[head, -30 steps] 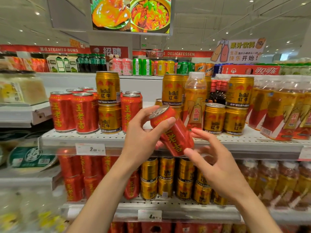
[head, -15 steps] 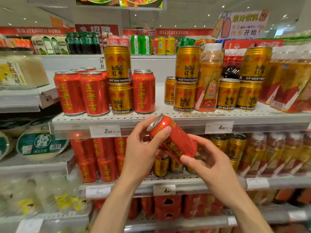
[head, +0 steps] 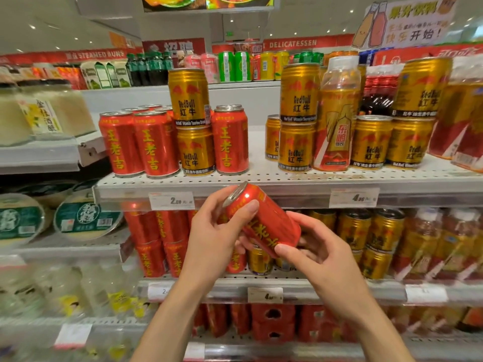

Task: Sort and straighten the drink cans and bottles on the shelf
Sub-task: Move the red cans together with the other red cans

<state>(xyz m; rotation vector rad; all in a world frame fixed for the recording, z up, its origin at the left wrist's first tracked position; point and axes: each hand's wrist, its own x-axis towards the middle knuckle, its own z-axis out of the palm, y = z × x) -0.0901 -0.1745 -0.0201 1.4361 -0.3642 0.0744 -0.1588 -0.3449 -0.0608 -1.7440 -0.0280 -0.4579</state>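
You hold a red can (head: 264, 220) tilted in front of the top shelf's (head: 287, 178) front edge, its silver top pointing toward 11 o'clock, its base toward 5 o'clock. Your left hand (head: 217, 239) wraps the upper end, thumb pressed on the label and fingers (head: 209, 205) curled closed around the back near the rim. Your right hand (head: 321, 259) cups the base from 4 o'clock, its fingers closed on the can, thumb tip touching the lower label. At 12 o'clock above the can, on the top shelf, stands a lone upright red can (head: 230, 139), just beside two stacked gold cans (head: 192, 121); more red cans (head: 138, 142) stand at 10 o'clock. At 1 o'clock a gold bottle (head: 337, 113) stands among further gold cans (head: 298, 118). Behind your hands, the lower shelf (head: 392, 288) carries red and gold cans.
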